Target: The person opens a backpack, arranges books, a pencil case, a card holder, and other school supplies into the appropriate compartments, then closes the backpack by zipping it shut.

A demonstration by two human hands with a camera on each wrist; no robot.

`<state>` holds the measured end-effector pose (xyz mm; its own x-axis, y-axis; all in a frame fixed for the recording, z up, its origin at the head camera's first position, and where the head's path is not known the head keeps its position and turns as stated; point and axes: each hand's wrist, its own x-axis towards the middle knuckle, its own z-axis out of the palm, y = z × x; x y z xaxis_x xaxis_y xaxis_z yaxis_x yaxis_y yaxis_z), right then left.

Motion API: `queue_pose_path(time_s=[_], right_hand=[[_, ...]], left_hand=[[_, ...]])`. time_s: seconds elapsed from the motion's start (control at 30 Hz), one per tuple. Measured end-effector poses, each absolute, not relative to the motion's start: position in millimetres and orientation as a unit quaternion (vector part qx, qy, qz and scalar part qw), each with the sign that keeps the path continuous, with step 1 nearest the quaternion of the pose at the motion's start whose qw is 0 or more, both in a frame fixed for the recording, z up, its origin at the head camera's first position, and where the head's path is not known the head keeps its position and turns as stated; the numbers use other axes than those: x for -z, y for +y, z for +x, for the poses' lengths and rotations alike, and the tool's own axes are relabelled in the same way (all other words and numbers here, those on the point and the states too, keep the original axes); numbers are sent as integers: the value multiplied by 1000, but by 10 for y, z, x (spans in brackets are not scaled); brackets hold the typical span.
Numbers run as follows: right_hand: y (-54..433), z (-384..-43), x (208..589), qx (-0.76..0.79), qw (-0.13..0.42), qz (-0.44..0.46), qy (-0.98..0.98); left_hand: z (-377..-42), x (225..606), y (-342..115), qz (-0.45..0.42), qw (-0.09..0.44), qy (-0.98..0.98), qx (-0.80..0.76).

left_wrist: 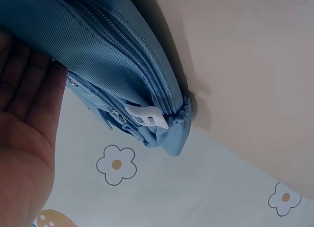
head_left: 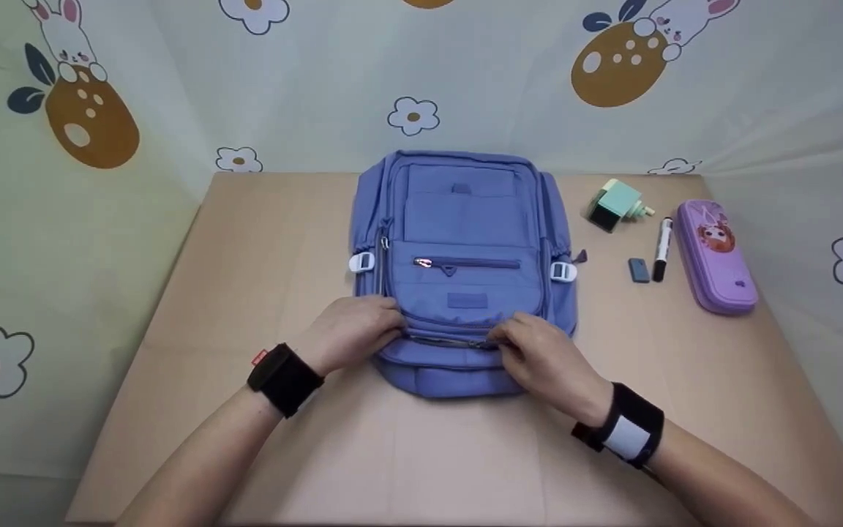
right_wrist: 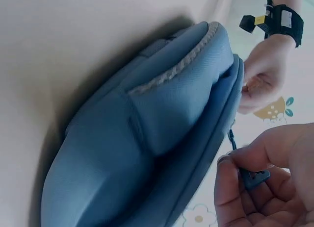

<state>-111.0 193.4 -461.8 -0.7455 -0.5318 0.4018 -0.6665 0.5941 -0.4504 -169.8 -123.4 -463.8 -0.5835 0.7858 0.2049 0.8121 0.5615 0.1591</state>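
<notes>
A blue backpack (head_left: 465,219) lies front side up on the table, its lower end nearest me. Along the lower front runs a zipper (head_left: 443,342), with a dark gap showing at it. My left hand (head_left: 356,329) grips the left edge of the front pocket, fingertips partly hidden by the fabric. In the right wrist view, my right hand (right_wrist: 274,173) pinches a blue zipper pull (right_wrist: 253,179) between thumb and forefinger. That hand stands at the lower right of the front pocket in the head view. A white side buckle (left_wrist: 147,116) shows in the left wrist view.
Right of the backpack are a mint-green crank pencil sharpener (head_left: 617,205), a black-and-white marker (head_left: 662,249), a small blue eraser (head_left: 638,270) and a purple pencil case (head_left: 718,256). A patterned curtain (head_left: 334,80) borders the brown table (head_left: 260,241) behind and at both sides.
</notes>
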Motion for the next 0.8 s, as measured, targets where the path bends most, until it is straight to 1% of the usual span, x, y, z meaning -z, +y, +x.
queue_pose_path(time_s=[0.17,0.37,0.53,0.67,0.8], right_hand=[[2046,-1089,4604,-277,126,321,-897],[2091,-1086,4677,-264,139,336,-893],[2105,-1087,4721,-248,175,354,-884],[2114,-1085,4729,-235,204,360,-879],[2101,-1090,4731,-242,214,352,-878]], left_hand=[[-1694,4638,-1234,-453,56,-881,122],[-1683,4658,-1231,-453,56,-882,120],[-1641,4629,-1193,-458,65,-879,116],[-1578,4553,-1062,-467,77,-875,105],[-1507,4467,-837,-484,93,-866,81]])
